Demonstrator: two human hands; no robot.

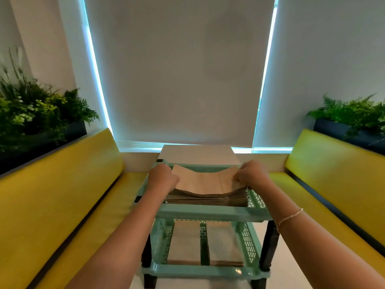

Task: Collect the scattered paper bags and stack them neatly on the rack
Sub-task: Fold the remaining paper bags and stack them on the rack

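Note:
A thick stack of flat brown paper bags (206, 195) lies on the top shelf of a mint-green plastic rack (210, 213). My left hand (163, 177) grips the left edge of the top bags, and my right hand (253, 175) grips their right edge. The top bags sag in the middle between the two hands. A few more brown bags (208, 262) lie flat on the lower shelf, seen through the rack's frame.
The rack stands on a white table (198, 153) that runs back to a window with drawn grey blinds. Yellow padded benches (62, 195) (333, 178) flank it on both sides. Planters with green foliage (37, 113) (354, 115) sit behind each bench back.

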